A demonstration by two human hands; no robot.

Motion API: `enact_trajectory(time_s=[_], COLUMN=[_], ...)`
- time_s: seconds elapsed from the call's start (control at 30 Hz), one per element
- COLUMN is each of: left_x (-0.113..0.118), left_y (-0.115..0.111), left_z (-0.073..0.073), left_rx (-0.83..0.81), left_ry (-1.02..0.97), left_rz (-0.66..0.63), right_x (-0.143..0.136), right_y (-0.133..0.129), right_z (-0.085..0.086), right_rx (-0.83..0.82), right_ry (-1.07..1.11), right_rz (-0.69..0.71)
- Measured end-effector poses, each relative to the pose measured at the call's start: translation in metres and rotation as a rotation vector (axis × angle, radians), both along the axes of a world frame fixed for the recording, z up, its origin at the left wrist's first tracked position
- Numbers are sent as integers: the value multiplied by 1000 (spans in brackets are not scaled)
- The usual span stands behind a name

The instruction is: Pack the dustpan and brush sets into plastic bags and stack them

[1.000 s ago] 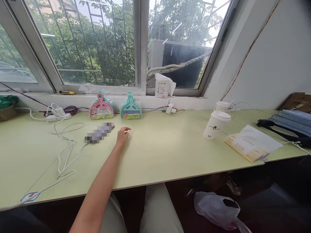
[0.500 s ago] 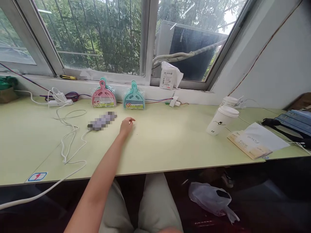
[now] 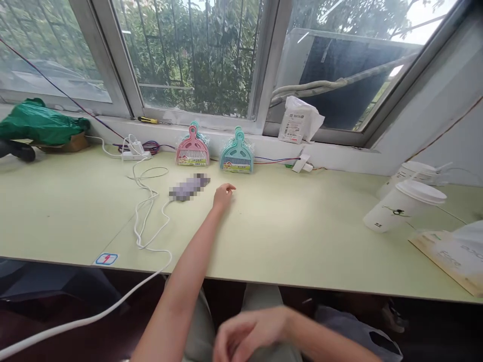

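Observation:
My left hand (image 3: 224, 196) rests on the pale green table (image 3: 294, 236), its fingers loosely bent and slightly apart, holding nothing visible. To its left lies a long grey-purple object (image 3: 189, 188), pixelated, with a white cable (image 3: 166, 216) running to it; the hand does not touch it. Behind the hand, a teal dustpan and brush set (image 3: 237, 153) and a pink dustpan and brush set (image 3: 192, 151), both in clear wrap, lean on the wall. Low in the view, above my lap, my right hand (image 3: 252, 332) is smeared by motion. Its fingers look curled, but their grip is unclear.
White paper cups (image 3: 403, 206) stand at the right beside a tan paper packet (image 3: 445, 256). A power strip (image 3: 136, 155) and a green plastic bag (image 3: 41, 123) sit at the back left. A white package (image 3: 300, 120) and a yellow-handled tool (image 3: 148, 120) lie on the sill.
My right hand has come into view at the bottom, over my lap. The view has turned left, bringing in the green bag. My left hand keeps its place on the table.

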State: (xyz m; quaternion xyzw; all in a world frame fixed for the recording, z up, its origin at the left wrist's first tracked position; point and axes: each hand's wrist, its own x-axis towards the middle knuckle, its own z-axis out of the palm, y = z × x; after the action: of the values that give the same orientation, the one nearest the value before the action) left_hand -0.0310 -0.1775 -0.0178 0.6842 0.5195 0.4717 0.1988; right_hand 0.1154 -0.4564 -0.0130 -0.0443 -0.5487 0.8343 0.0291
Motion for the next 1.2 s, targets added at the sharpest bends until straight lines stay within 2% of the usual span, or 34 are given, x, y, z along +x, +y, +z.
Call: enact_trajectory(time_s=[0.03, 0.1, 0.17, 0.2, 0.27, 0.37, 0.43, 0.47, 0.53, 0.6, 0.7, 0.8, 0.87, 0.97, 1.07, 1.13, 1.2], left_x=[-2, -6, -9, -10, -11, -13, -14, -15, -17, -17, -17, -17, -19, -21, -19, -16, -10], left_y=[3, 8, 10, 9, 8, 5, 5, 6, 8, 10, 10, 10, 11, 16, 21, 19, 12], left_z=[0, 2, 3, 4, 5, 6, 7, 7, 7, 7, 8, 9, 9, 9, 14, 19, 25], left_rx=[-6, -23, -35, -40, -39, -29, -32, -36, -43, -46, -37, -43, -44, -24, -125, -264, -370], left_ry=[-26, -79, -121, -134, -145, -140, -135, -133, -134, -137, -132, -121, -128, -243, -532, -698, -746], left_rz=[21, 61, 96, 111, 124, 121, 124, 127, 134, 131, 115, 115, 124, 180, 190, 19, -240], right_x=[12, 40, 66, 74, 79, 66, 53, 48, 40, 36, 33, 30, 29, 38, 56, 69, 81], right_y=[20, 75, 145, 182, 254, 344, 387, 403, 425, 437, 440, 434, 426, 407, 375, 347, 318], right_z=[6, 22, 38, 44, 49, 41, 32, 27, 18, 12, 8, 12, 19, 32, 40, 40, 36], right_rx=[3, 152, 423, 522, 640, 647, 649, 677, 704, 769, 935, 1066, 1076, 1005, 800, 595, 443], right_ry=[32, -12, -139, -214, -383, -452, -560, -582, -632, -706, -804, -866, -834, -671, -489, -411, -381], right_rz=[-4, -232, -634, -889, -1388, -1609, -1814, -1847, -1827, -1788, -1702, -1608, -1611, -1675, -1632, -1542, -1469])
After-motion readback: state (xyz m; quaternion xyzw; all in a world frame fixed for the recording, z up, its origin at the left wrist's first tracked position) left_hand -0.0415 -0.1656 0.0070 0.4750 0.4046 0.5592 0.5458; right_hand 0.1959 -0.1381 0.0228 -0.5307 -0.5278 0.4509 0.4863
